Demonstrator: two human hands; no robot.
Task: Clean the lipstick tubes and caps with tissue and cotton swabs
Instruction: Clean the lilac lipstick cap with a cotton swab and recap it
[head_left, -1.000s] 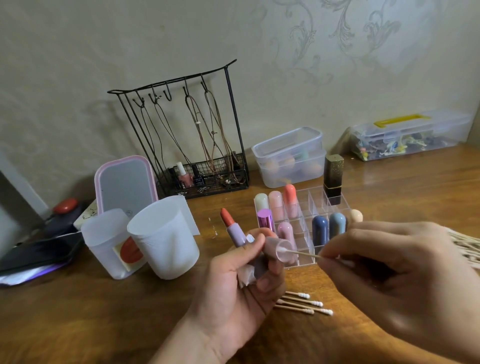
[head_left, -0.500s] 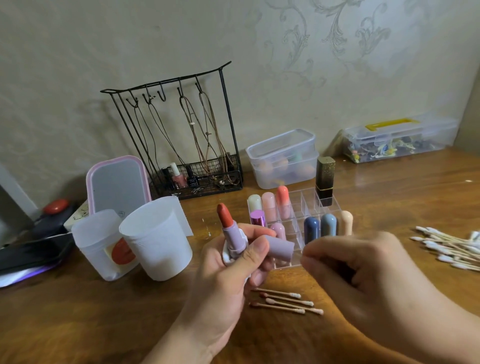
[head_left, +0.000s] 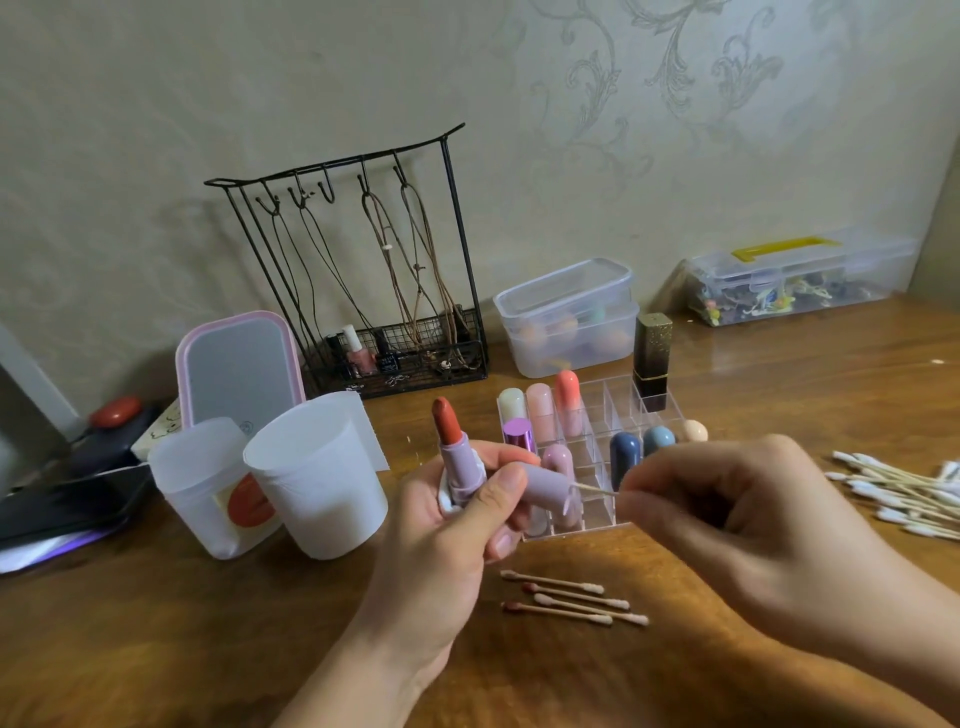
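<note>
My left hand (head_left: 441, 540) grips an open lilac lipstick tube (head_left: 457, 457) with its red bullet standing up, and also holds the lilac cap (head_left: 548, 488) lying sideways with its mouth to the right. My right hand (head_left: 737, 519) pinches a cotton swab (head_left: 595, 489) whose tip is at the cap's mouth. Behind them stands a clear acrylic organizer (head_left: 618, 410) with several lipsticks in its cells. Several used swabs (head_left: 571, 597) with stained tips lie on the table in front.
Two white plastic cups (head_left: 317, 478) stand at the left, a pink-framed mirror (head_left: 239, 369) and a black wire jewelry rack (head_left: 363, 270) behind. Clear lidded boxes (head_left: 566, 312) sit by the wall. A pile of clean swabs (head_left: 898, 499) lies at the right.
The swab was in the cap a second ago, then drawn back and hidden in my right hand; now its tip is at the cap's mouth again. The lipstick rose slightly.
</note>
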